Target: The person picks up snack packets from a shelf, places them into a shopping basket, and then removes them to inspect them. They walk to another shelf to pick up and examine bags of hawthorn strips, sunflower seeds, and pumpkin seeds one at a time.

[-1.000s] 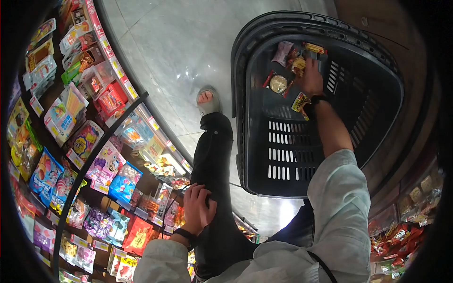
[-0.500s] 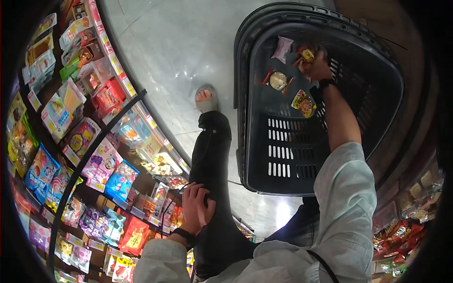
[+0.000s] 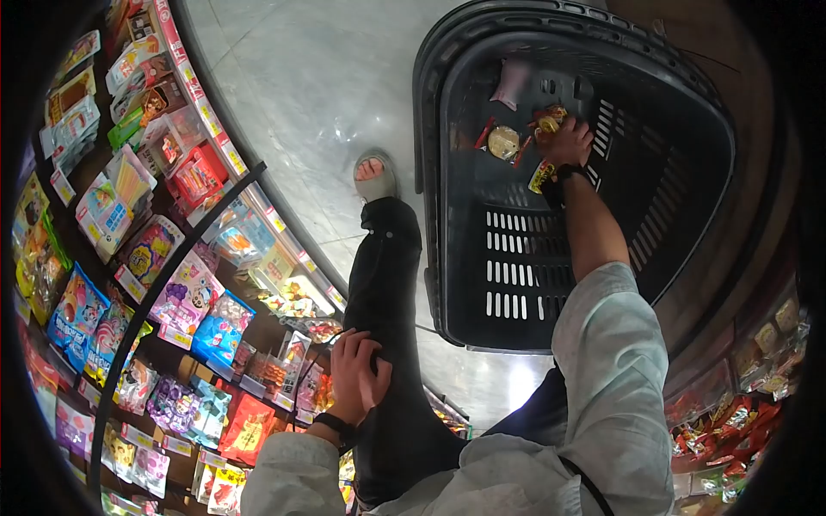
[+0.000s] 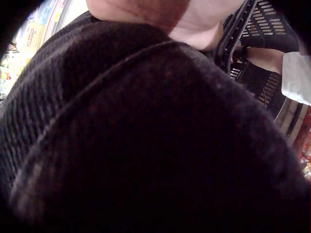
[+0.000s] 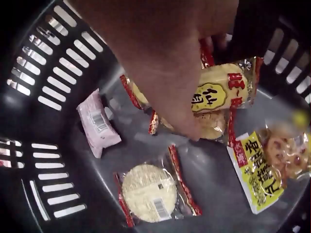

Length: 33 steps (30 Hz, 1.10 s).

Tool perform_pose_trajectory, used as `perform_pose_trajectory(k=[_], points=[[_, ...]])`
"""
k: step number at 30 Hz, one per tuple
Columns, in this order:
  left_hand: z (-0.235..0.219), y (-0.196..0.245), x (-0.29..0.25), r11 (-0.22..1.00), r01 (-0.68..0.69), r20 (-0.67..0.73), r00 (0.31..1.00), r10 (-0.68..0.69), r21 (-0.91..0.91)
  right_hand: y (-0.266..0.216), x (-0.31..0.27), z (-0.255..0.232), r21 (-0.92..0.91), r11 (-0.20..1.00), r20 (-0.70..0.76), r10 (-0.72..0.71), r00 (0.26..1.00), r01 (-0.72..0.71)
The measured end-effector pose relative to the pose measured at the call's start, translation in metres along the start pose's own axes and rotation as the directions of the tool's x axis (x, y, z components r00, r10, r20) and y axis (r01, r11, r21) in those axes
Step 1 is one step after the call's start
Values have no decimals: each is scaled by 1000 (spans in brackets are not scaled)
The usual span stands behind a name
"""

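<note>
My right hand [image 3: 568, 142] is down inside a black basket [image 3: 516, 340], thumb and fingers on either side of a yellow-labelled rice cracker packet [image 5: 223, 87]. Other cracker packets lie beneath that one, partly covered by the hand. Nearby on the basket floor are a round pale rice cracker [image 5: 148, 191] in clear wrap with red ends, a small pink packet [image 5: 98, 124] and a yellow-labelled snack packet [image 5: 257, 177]. On the dark trouser knee rests my left hand [image 3: 357, 374], its fingers loosely bent and holding nothing; the left wrist view shows mostly trouser fabric [image 4: 146, 126].
Shelves of bagged sweets [image 3: 194, 301] curve along the left, edged by a price-label rail [image 3: 206, 112]. A sandalled foot [image 3: 374, 176] stands on grey floor tiles [image 3: 292, 95] left of the basket. More red packets [image 3: 723, 439] are at lower right.
My right hand has shifted about over the cracker packets, drawing the far one in beside the others. The basket sits slightly higher in view. My left hand stays on the knee.
</note>
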<state>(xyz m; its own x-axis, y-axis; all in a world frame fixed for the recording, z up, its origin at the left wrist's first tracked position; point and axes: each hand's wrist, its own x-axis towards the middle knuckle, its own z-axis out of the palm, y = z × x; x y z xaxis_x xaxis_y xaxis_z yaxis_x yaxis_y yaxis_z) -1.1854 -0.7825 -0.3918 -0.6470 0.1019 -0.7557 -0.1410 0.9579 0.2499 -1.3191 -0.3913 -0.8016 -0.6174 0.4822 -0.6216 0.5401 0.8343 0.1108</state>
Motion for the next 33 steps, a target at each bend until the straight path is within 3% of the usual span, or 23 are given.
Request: perform_pose_trajectory(k=[4, 11, 20, 24, 28, 31, 32, 33], points=[[0, 0, 0, 1000, 4, 0, 1000, -4, 8, 7, -9, 22, 214, 976, -44, -18, 999, 27], [5, 1, -5, 1000, -28, -39, 999, 28, 0, 12, -29, 17, 418, 908, 4, 20, 1000, -20], [7, -5, -11, 999, -40, -70, 997, 39, 0, 3, -41, 6, 489, 845, 159, 156, 975, -215], [13, -9, -12, 999, -45, -70, 996, 46, 12, 9, -48, 30, 504, 862, 40, 49, 998, -63], [8, -6, -13, 998, -55, -79, 995, 56, 3, 6, -55, 30, 568, 813, 61, 114, 992, -128], [16, -11, -16, 998, -47, -79, 996, 50, 35, 10, -63, 33, 707, 706, 7, 65, 998, -51], [19, -12, -14, 998, -42, -88, 995, 46, 44, 9, -66, 28, 804, 553, 217, 70, 974, -219], [21, -13, -15, 998, -36, -94, 995, 40, 52, 10, -71, 23, 870, 454, 207, 16, 978, -192]])
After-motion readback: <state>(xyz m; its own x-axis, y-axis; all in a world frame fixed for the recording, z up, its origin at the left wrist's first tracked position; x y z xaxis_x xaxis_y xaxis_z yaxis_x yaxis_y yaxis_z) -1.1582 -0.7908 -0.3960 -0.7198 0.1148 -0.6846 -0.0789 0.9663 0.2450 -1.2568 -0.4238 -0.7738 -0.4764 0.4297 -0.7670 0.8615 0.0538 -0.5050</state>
